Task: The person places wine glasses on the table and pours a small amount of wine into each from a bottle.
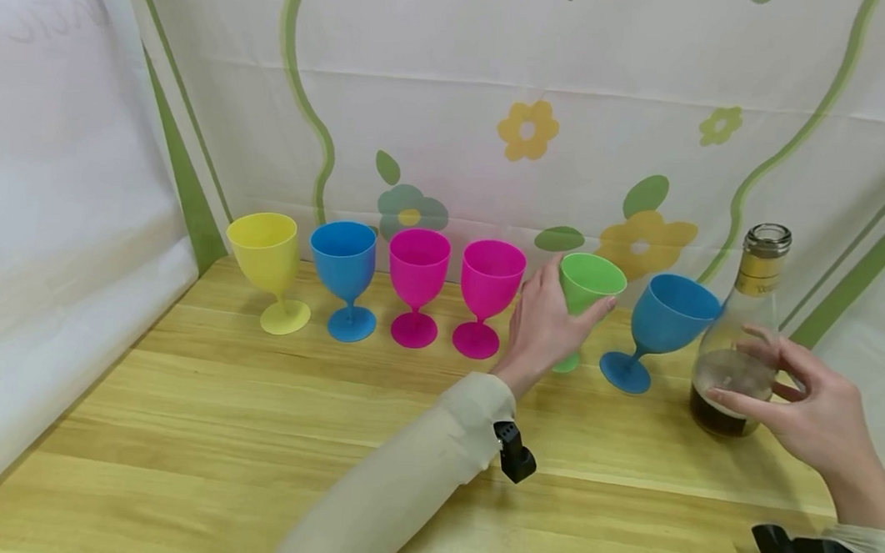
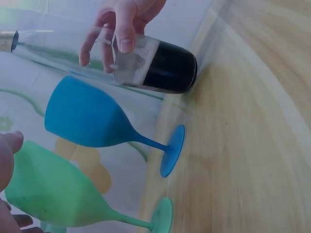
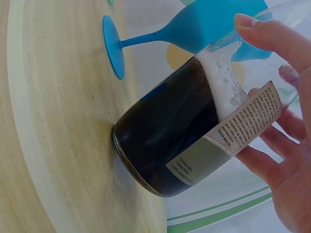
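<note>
My left hand holds the green goblet by its bowl, thumb at the near side and fingers around the far side. Its foot is on the table in the left wrist view. On the right, my right hand grips a clear glass bottle that stands upright. Dark liquid topped with foam fills its lower part, and a printed label shows in the right wrist view. Between the hands stands a blue goblet, overlapping the bottle's edge in the head view.
Left of my left hand a row runs along the back of the wooden table: two pink goblets, another blue goblet and a yellow goblet. A flower-printed white cloth hangs right behind them.
</note>
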`<state>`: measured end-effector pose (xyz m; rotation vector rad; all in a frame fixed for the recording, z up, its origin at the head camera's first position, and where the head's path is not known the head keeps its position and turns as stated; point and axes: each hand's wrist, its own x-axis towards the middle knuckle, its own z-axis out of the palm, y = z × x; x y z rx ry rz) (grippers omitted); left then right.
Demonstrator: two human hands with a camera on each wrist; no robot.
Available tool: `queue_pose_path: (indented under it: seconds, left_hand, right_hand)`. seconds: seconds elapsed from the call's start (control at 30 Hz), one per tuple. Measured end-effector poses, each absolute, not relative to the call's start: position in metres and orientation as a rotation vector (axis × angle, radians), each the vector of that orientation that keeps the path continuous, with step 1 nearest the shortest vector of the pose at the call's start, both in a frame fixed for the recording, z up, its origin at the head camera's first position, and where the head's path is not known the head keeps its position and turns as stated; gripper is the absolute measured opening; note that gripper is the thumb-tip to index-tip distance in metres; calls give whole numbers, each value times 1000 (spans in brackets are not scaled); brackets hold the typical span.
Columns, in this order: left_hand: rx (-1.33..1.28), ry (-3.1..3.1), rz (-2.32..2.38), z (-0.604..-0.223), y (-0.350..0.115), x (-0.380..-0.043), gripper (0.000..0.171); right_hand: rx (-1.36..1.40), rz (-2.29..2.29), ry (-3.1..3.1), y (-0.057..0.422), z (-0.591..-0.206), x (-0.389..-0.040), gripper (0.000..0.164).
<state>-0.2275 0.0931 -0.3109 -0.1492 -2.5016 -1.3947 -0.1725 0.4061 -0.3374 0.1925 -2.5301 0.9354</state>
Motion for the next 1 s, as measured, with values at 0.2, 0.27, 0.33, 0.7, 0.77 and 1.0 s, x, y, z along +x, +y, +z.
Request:
queue_pose_path:
  seconds: [0.2, 0.27, 0.33, 0.7, 0.77, 1.0]
  left_hand:
    - [-284, -2439, -1410, -314, 82, -210, 85]
    - [-323, -2429, -1420, -314, 77, -202, 83]
    - [-356, -2419, -1442, -314, 71, -193, 80]
    - [-352, -2271, -1451, -322, 30, -168, 75]
    - [-333, -2227, -1468, -324, 22, -168, 74]
    - [-221, -2154, -1466, -331, 3, -169, 73]
  right_hand:
    - [213, 941, -2522, 407, -338, -172, 83]
    - [210, 947, -2523, 407, -338, -171, 84]
    - [205, 948, -2525, 408, -338, -171, 85]
    - [181, 936, -2540, 410, -337, -171, 85]
    - [172, 941, -2544, 411, -337, -171, 85]
    - [167, 947, -2544, 412, -338, -172, 81]
